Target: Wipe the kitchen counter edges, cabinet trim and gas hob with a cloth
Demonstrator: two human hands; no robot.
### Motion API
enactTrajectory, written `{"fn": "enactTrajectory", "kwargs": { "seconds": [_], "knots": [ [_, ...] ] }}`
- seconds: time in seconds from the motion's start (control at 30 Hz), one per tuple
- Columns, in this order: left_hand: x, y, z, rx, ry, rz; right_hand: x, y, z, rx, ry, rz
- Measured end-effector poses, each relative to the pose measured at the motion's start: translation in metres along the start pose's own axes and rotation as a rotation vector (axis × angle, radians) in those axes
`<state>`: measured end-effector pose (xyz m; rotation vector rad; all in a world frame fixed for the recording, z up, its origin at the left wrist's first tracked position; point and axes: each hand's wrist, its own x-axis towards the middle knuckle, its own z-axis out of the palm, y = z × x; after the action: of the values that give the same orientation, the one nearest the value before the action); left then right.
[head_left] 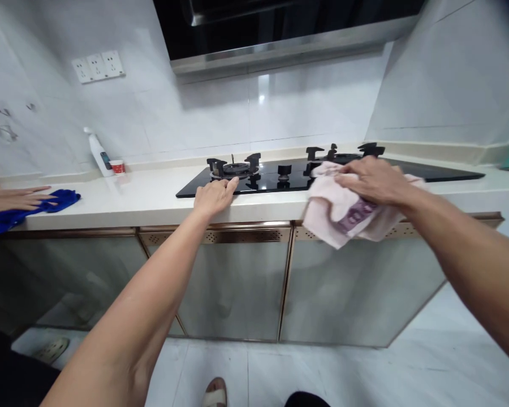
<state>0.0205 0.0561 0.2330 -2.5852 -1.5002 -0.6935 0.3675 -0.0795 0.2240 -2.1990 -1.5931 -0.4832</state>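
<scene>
My left hand (216, 196) rests on the front edge of the black gas cooktop (265, 180), close to the left burner (236, 168). Its thumb points to the right, its fingers lie on the edge, and it holds nothing. Gripped in my right hand (375, 180) is a pale pink cloth (328, 206) with a purple patterned band. The cloth lies over the cooktop's front right part and hangs past the counter edge, in front of the right burner (345, 158). Some fingers of the right hand are hidden by the cloth folds.
At the far left, another person's hands (19, 199) press a blue cloth (55, 202) on the white counter (144, 195). A white bottle (98, 152) and a red cup (117, 166) stand by the wall. Above hangs a black range hood (288, 34); cabinets (233, 288) run below.
</scene>
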Motion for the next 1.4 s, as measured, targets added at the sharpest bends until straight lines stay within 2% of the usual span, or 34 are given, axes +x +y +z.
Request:
{"fn": "enactTrajectory", "kwargs": {
  "seconds": [0.13,0.23,0.3,0.4,0.5,0.6,0.7,0.77,0.87,1.0,1.1,1.2,1.27,1.4],
  "knots": [
    [-0.001,0.001,0.003,-0.024,0.026,0.007,0.004,0.042,-0.005,-0.131,-0.061,0.360],
    [-0.002,0.004,0.003,-0.046,0.045,0.013,0.001,0.043,-0.007,-0.180,-0.086,0.411],
    [-0.003,0.006,0.003,-0.053,0.054,0.012,-0.004,0.028,-0.006,-0.197,-0.078,0.338],
    [-0.004,0.007,0.003,-0.052,0.060,0.008,-0.013,-0.015,-0.001,-0.205,-0.036,0.113],
    [-0.004,0.007,0.003,-0.041,0.054,0.006,-0.018,-0.077,0.006,-0.145,0.023,-0.133],
    [-0.003,0.005,0.002,-0.033,0.043,0.002,-0.013,-0.143,0.013,-0.026,0.047,-0.318],
    [-0.002,0.003,0.001,-0.045,0.034,-0.018,-0.001,-0.188,0.019,0.074,0.054,-0.456],
    [-0.001,0.001,0.000,-0.088,0.026,-0.030,0.007,-0.199,0.023,0.167,0.059,-0.487],
    [0.001,-0.003,-0.001,-0.203,0.033,-0.002,0.016,-0.196,0.027,0.324,0.061,-0.470],
    [0.006,-0.009,0.000,-0.291,0.040,0.169,0.024,-0.186,0.027,0.420,0.026,-0.456],
    [0.008,-0.010,-0.001,-0.222,-0.056,0.276,0.027,-0.184,0.023,0.491,-0.041,-0.471],
    [0.008,-0.007,-0.004,-0.117,-0.163,0.249,0.023,-0.173,0.018,0.539,-0.083,-0.552],
    [0.007,-0.004,-0.004,-0.088,-0.180,0.204,0.016,-0.157,0.015,0.521,-0.072,-0.585],
    [0.005,-0.002,-0.004,-0.087,-0.164,0.178,0.001,-0.120,0.011,0.287,-0.038,-0.471]
  ]
}}
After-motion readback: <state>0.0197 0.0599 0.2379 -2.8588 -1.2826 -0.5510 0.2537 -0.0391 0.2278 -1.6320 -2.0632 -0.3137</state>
